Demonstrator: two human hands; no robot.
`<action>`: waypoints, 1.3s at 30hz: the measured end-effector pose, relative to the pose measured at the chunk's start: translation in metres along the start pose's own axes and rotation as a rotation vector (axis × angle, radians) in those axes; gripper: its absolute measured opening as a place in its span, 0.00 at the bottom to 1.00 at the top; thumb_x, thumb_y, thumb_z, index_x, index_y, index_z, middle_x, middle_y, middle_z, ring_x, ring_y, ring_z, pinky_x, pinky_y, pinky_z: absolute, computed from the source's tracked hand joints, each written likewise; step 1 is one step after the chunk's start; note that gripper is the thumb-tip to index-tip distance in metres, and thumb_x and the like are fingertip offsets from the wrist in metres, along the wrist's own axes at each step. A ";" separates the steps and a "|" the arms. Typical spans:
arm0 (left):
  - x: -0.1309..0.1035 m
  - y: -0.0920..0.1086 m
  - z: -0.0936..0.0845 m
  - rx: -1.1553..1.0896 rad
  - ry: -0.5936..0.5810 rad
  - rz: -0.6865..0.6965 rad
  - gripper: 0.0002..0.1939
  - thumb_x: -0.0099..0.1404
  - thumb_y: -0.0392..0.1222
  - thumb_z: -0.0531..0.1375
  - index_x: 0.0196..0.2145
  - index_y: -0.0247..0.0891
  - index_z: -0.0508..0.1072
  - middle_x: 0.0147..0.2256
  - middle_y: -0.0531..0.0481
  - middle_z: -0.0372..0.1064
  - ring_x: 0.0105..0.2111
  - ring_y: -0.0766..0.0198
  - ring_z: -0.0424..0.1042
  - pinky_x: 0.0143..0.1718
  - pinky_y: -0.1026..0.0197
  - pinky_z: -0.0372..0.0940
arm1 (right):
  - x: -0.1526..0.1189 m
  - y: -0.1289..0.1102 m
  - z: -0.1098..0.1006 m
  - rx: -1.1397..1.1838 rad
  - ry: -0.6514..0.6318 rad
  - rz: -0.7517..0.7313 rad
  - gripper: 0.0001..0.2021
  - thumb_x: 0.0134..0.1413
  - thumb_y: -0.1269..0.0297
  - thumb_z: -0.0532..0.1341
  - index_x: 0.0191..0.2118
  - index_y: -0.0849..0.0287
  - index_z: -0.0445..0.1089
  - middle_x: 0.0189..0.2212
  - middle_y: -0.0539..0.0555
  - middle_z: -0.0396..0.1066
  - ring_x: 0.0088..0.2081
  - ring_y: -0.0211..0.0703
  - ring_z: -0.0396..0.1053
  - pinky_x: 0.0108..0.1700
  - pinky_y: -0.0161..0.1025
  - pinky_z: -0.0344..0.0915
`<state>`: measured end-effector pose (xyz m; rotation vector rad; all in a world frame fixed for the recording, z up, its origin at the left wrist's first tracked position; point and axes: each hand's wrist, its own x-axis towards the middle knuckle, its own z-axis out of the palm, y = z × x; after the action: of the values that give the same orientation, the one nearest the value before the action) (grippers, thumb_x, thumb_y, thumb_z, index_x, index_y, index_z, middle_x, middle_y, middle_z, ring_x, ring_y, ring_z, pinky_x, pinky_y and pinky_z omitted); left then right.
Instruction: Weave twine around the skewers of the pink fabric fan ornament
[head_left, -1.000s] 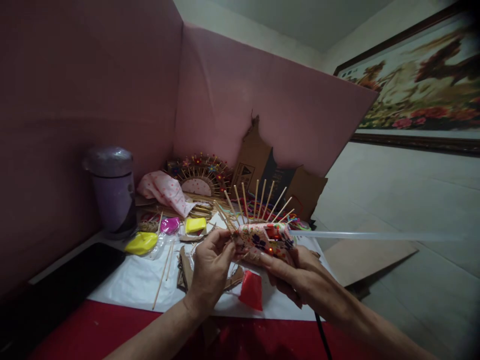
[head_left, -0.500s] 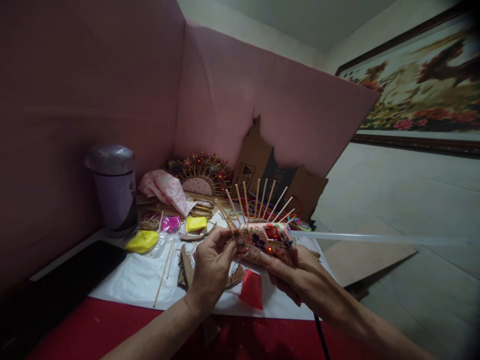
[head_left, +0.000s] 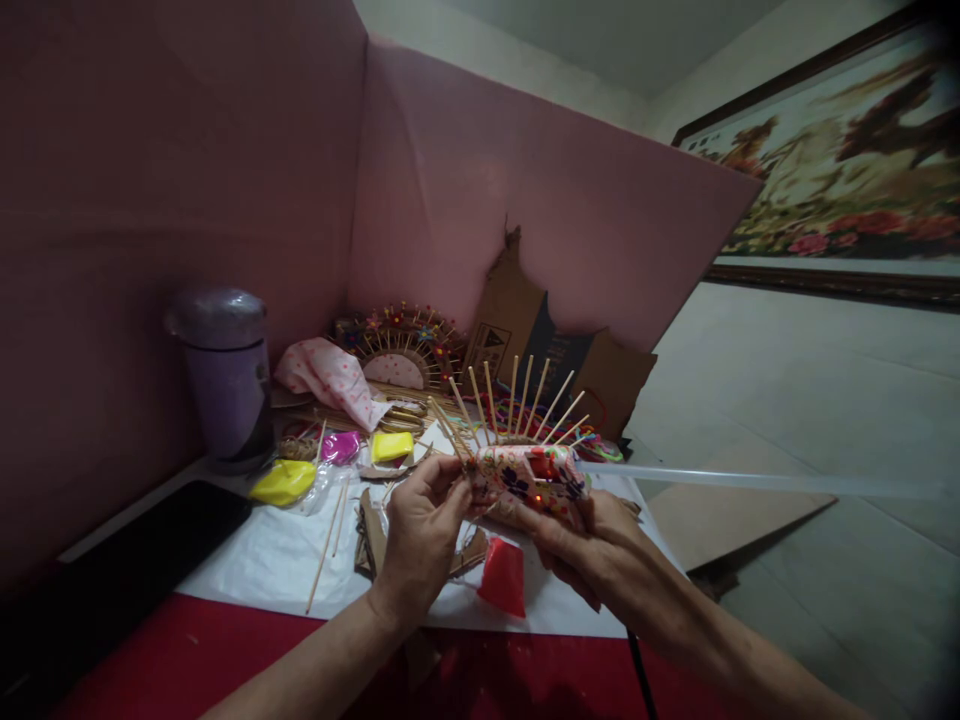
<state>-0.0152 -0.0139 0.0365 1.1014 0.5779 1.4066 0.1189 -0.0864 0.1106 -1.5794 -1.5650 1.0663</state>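
The right hand [head_left: 596, 545] is wrapped round one floral glue gun [head_left: 517, 482], one translucent rod [head_left: 675, 473] jutting from its right end. Left of the gun, the left hand [head_left: 424, 530] pinches one fan of roughly ten sticks [head_left: 512, 396], spread just beyond it. Two yellow packets [head_left: 283, 485] lie further left; one red packet [head_left: 502, 578], nearer.

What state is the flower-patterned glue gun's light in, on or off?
On: the light is a small glowing orange-red spot on the glue gun, near the right hand.
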 end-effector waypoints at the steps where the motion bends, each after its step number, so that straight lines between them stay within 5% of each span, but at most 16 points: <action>1: 0.000 0.000 0.000 -0.001 -0.001 -0.002 0.08 0.56 0.40 0.61 0.33 0.33 0.71 0.30 0.47 0.74 0.29 0.62 0.75 0.33 0.58 0.71 | 0.000 -0.001 0.001 -0.010 0.006 0.003 0.18 0.54 0.50 0.58 0.23 0.60 0.62 0.12 0.42 0.51 0.15 0.29 0.46 0.15 0.31 0.44; 9: 0.000 0.003 0.001 -0.026 -0.009 -0.010 0.08 0.56 0.40 0.61 0.32 0.33 0.71 0.29 0.48 0.74 0.28 0.62 0.75 0.32 0.59 0.72 | -0.005 -0.011 0.005 -0.104 0.070 -0.017 0.24 0.53 0.49 0.56 0.15 0.58 0.54 0.10 0.43 0.49 0.15 0.30 0.44 0.16 0.33 0.42; 21: 0.000 0.002 0.001 -0.007 -0.028 0.003 0.08 0.57 0.40 0.60 0.33 0.33 0.71 0.30 0.48 0.74 0.29 0.62 0.74 0.32 0.59 0.71 | -0.002 -0.006 0.006 -0.068 0.106 -0.139 0.13 0.54 0.53 0.58 0.29 0.59 0.69 0.17 0.46 0.55 0.25 0.36 0.57 0.24 0.31 0.55; 39: 0.000 0.003 0.001 -0.050 -0.001 -0.026 0.09 0.55 0.42 0.62 0.32 0.34 0.71 0.29 0.48 0.74 0.28 0.61 0.75 0.32 0.58 0.72 | -0.007 -0.007 0.008 -0.067 0.130 -0.104 0.18 0.50 0.48 0.59 0.23 0.59 0.65 0.14 0.44 0.49 0.17 0.31 0.44 0.17 0.31 0.44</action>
<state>-0.0154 -0.0148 0.0393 1.0517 0.5516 1.3905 0.1087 -0.0934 0.1142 -1.5607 -1.5903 0.8457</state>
